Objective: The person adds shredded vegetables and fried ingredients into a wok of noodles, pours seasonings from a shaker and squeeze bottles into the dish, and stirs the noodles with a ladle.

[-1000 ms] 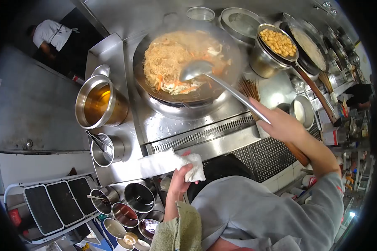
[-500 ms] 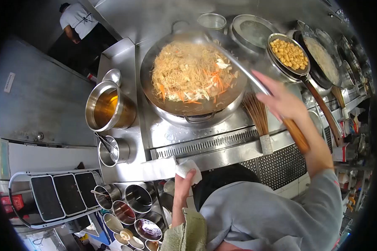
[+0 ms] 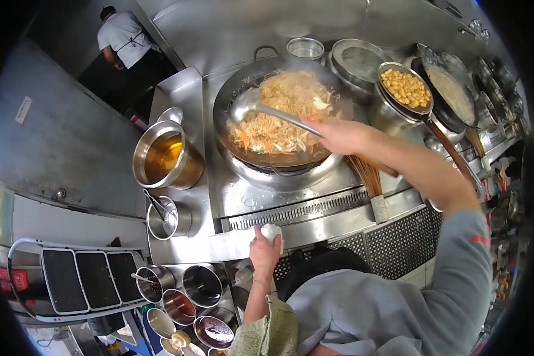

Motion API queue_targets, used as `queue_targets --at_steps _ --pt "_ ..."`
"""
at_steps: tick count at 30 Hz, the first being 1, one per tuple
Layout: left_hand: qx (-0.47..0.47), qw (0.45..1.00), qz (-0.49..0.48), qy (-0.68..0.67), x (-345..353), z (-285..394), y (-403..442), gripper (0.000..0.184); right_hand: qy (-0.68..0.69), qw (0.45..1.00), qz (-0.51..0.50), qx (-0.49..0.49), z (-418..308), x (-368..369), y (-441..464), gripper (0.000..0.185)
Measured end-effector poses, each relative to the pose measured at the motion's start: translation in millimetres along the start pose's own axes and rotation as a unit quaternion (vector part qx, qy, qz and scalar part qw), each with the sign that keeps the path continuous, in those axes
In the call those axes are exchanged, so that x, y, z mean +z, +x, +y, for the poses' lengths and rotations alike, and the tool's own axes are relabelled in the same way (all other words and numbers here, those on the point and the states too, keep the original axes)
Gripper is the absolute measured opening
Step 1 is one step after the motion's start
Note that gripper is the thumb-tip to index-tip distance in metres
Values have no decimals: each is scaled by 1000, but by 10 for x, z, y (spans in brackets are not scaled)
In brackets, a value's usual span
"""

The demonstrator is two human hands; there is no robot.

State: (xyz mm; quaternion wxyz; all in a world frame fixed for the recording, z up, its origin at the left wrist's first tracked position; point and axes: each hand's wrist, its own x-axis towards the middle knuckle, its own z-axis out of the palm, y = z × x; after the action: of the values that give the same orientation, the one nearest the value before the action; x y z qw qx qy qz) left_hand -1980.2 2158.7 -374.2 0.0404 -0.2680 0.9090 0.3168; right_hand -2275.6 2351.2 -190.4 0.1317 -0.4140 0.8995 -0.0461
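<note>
My right hand [image 3: 338,136] is closed round the handle of a metal ladle [image 3: 279,114]. The ladle's bowl rests against the noodles at the left inside of a large wok [image 3: 225,121]. Noodles [image 3: 288,89] with carrot strips and pale vegetable pieces fill the wok's middle, and a little steam rises. At the counter's front edge my left hand [image 3: 265,252] grips a white cloth [image 3: 270,232]. A green towel [image 3: 279,329] lies over my left forearm.
Left of the wok stand a pot of amber liquid [image 3: 187,169] and a smaller pot [image 3: 181,218]. Sauce containers [image 3: 204,285] sit below. A strainer of golden cubes [image 3: 404,89] and a bamboo brush [image 3: 368,178] are at right. A person [image 3: 127,38] stands at upper left.
The ladle has swept from the wok's far side to its left, and my right arm reaches further across. The noodles are bunched differently. The view has shifted slightly.
</note>
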Motion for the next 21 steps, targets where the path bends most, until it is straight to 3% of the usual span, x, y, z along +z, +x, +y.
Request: queue_targets --at_steps 2,4,8,10,11,13,17,21 --pt "-6 1000 -8 9 -13 -78 -11 78 -4 992 -105 69 -136 -502 -461 74" --pt "42 997 58 -4 71 -195 -21 85 -42 996 -50 68 126 -510 -788 76" --pt "31 999 29 -30 -24 -144 -90 88 -26 994 17 109 443 -533 -800 74" --pt "22 999 21 -38 -66 -87 -105 88 133 971 63 191 562 -396 -497 67" --pt "23 999 17 -37 -57 -116 -112 88 134 970 61 195 564 -253 -424 67" --pt "57 995 47 -71 -22 -182 -104 85 323 906 89 260 541 -4 -313 66" --pt "81 993 78 -38 30 -203 -136 77 677 715 -14 174 326 355 -541 68" --pt "88 988 124 -1 64 -185 -153 77 694 696 19 181 137 -55 -1105 67"
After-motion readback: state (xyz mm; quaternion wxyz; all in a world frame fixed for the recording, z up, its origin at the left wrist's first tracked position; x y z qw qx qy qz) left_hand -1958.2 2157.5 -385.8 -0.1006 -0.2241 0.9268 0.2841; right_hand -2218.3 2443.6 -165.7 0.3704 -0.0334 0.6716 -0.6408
